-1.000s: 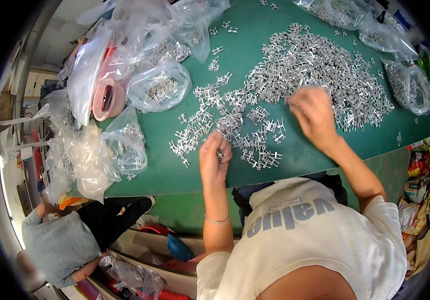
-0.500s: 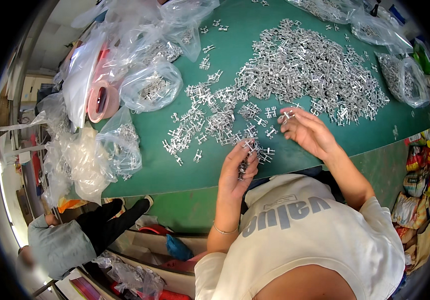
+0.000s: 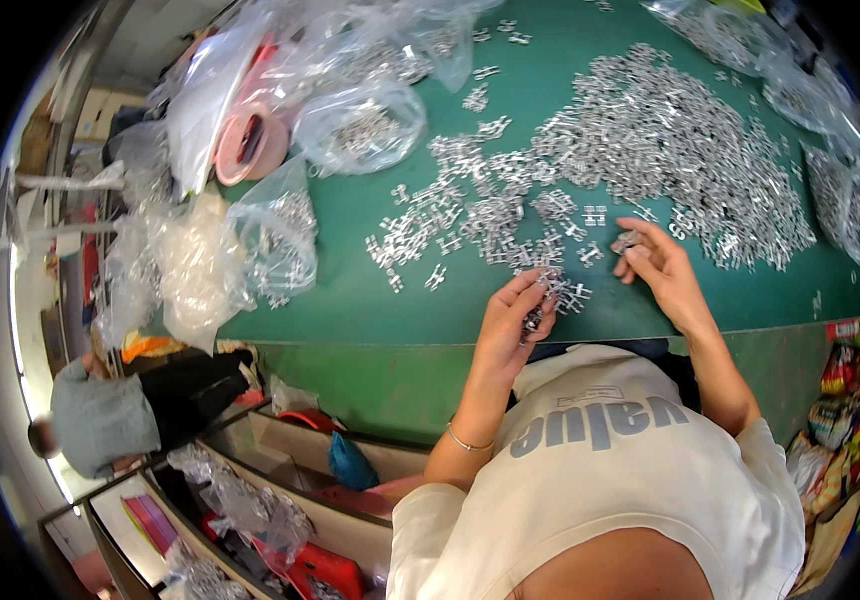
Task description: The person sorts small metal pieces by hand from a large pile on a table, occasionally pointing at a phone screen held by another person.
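My left hand [image 3: 512, 325] is curled near the front edge of the green table, closed on several small silver H-shaped metal pieces [image 3: 534, 318]. More of these stick out just past its fingertips. To its right, above the tabletop, my right hand [image 3: 668, 275] pinches a metal piece [image 3: 629, 241] between thumb and fingers, which partly cover it. Between and beyond the hands lie loose metal pieces [image 3: 497, 215]. Farther back to the right spreads a large heap of the same pieces [image 3: 680, 140].
Clear plastic bags of metal pieces [image 3: 365, 130] line the table's left side; others [image 3: 840, 195] sit at the right rim. A pink tape roll [image 3: 275, 150] stands at left. Beyond the green table [image 3: 350, 320], a person in grey [image 3: 105, 420] is at lower left, near open boxes [image 3: 290, 450].
The whole view has shifted, so the table sits farther right. My right fingers have drawn in around the metal piece. My left hand keeps its hold. The person at left has changed posture.
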Demonstrator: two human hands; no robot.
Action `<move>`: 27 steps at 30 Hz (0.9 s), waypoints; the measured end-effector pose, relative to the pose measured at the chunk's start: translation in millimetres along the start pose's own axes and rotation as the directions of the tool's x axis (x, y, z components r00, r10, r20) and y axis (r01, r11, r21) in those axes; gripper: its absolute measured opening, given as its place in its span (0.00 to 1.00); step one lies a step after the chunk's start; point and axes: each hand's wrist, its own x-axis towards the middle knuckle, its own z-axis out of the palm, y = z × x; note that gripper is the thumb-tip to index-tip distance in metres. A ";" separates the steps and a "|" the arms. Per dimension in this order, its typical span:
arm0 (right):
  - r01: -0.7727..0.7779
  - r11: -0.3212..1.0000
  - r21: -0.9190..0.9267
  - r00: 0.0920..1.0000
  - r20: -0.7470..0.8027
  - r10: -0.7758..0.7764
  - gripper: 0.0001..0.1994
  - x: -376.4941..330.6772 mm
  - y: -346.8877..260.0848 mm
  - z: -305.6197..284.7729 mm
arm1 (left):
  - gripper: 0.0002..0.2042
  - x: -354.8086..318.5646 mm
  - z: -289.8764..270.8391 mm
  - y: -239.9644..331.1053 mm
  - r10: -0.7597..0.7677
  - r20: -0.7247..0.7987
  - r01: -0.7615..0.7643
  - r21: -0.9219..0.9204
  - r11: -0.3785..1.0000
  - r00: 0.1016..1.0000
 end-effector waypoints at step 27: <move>0.698 0.171 -0.695 0.660 0.531 -0.532 0.06 92.2 0.8 153.1 | 0.09 -28.5 -90.1 42.5 0.280 0.031 -0.215 -0.562 0.799 0.960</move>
